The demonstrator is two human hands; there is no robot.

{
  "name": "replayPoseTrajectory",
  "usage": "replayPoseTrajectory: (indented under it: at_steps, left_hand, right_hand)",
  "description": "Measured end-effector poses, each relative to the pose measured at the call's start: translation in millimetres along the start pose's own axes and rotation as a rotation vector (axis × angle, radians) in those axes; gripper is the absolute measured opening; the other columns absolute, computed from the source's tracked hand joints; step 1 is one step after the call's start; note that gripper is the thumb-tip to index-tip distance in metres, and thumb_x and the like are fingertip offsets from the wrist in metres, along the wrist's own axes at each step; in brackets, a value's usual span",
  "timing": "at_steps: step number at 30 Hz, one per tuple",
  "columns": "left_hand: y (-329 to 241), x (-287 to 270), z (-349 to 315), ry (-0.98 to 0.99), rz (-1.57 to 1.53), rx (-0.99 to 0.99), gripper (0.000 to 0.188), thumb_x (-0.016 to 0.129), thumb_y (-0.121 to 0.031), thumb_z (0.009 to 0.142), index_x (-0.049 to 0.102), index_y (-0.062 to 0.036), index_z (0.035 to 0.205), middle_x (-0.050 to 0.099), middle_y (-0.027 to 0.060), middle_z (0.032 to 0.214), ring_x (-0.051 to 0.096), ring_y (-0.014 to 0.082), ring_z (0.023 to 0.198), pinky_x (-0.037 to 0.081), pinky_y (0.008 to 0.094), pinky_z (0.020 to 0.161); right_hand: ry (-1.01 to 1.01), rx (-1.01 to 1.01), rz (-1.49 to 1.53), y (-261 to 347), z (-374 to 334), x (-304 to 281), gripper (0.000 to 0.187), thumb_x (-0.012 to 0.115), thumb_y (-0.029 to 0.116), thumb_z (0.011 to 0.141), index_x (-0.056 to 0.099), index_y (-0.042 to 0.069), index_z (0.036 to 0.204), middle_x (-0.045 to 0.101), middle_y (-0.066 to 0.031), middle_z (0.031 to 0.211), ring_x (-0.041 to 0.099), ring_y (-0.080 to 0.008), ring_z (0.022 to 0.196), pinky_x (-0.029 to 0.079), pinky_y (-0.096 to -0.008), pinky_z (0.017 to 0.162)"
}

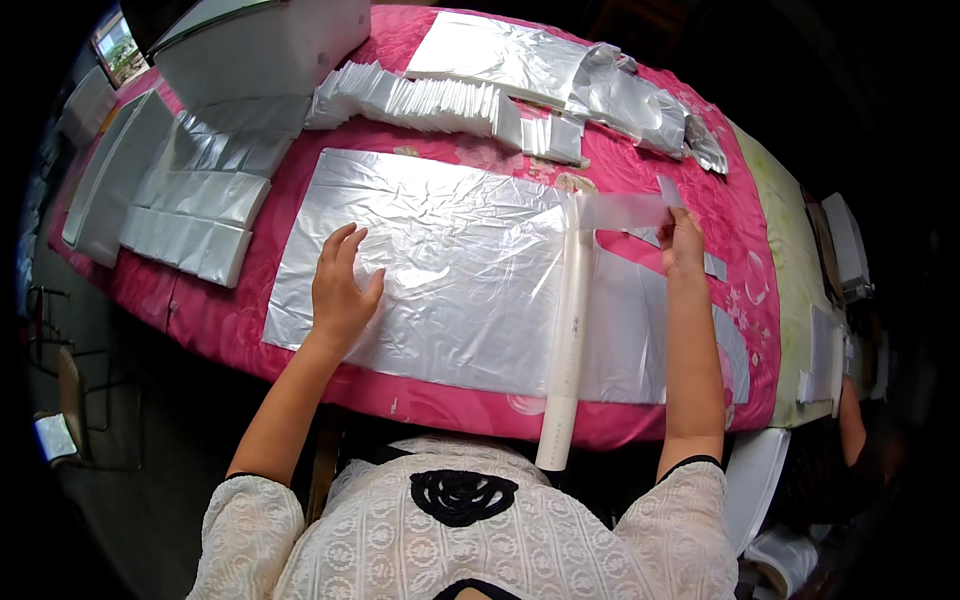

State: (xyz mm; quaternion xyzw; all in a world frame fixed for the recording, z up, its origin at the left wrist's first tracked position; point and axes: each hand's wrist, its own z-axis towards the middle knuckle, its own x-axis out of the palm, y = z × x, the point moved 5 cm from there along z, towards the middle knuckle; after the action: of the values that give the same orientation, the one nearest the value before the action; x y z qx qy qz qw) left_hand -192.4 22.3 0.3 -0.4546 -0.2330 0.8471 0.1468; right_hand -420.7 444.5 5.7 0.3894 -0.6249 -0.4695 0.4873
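Note:
A flat stack of thin, silvery-clear plastic sheets or bags [440,280] lies wrinkled in front of me. Across its right part rests a long white plastic pipe [566,350], its near end sticking out past the table edge. My right hand [682,242] pinches the end of a translucent plastic strip [620,210] that stretches from beside the pipe's far end. Over the left part of the stack, my left hand [345,285] hovers or rests lightly with fingers apart, holding nothing; whether it touches the plastic I cannot tell.
A pink flowered cloth [470,408] covers the table. Folded plastic packs [190,220] lie at left beside a white box [265,55]. A row of folded packs [420,105] and another plastic stack [495,60] lie farther back. Another person's arm [851,420] shows at far right.

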Motion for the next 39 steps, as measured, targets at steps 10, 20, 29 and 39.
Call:
replayPoseTrajectory:
  at_steps: [10, 20, 29, 39]
  left_hand:
    - [-6, -8, -9, 0.099, -0.138, -0.021, 0.022, 0.056, 0.001, 0.078, 0.062, -0.0010, 0.098, 0.061, 0.0114, 0.105, 0.055, 0.0278, 0.101, 0.043, 0.0339, 0.088]
    - [9, -42, -23, 0.107, -0.187, -0.023, 0.016, 0.060, -0.002, 0.078, 0.063, -0.0022, 0.093, 0.064, 0.0104, 0.101, 0.059, 0.0267, 0.096, 0.046, 0.0325, 0.083]
    - [24, -89, -59, 0.156, -0.144, -0.084, 0.019, 0.062, -0.005, 0.077, 0.063, -0.0014, 0.095, 0.063, 0.0126, 0.101, 0.059, 0.0279, 0.096, 0.045, 0.0338, 0.084]
    - [20, -106, -101, 0.254, -0.058, -0.232, 0.051, 0.068, -0.020, 0.075, 0.047, 0.0030, 0.114, 0.045, 0.0209, 0.114, 0.050, 0.0359, 0.099, 0.043, 0.0392, 0.085]
  right_hand:
    - [0.350, -0.689, -1.118, 2, -172, -41, 0.061, 0.054, 0.030, 0.086, 0.034, -0.001, 0.134, 0.035, -0.0196, 0.137, 0.032, -0.0348, 0.127, 0.023, -0.0408, 0.106]
    - [1.216, -0.886, -1.161, -39, -251, 91, 0.062, 0.042, 0.052, 0.087, 0.046, 0.006, 0.128, 0.042, -0.0125, 0.135, 0.033, -0.0317, 0.129, 0.023, -0.0429, 0.106]
    - [1.682, -0.654, -0.339, -41, -340, 235, 0.037, 0.057, 0.026, 0.085, 0.055, 0.003, 0.114, 0.058, -0.0145, 0.113, 0.052, -0.0309, 0.108, 0.041, -0.0397, 0.091]
    - [1.432, -1.056, -1.051, -116, -276, 325, 0.049, 0.042, 0.044, 0.089, 0.051, 0.009, 0.123, 0.045, -0.0091, 0.133, 0.030, -0.0282, 0.131, 0.015, -0.0469, 0.109]
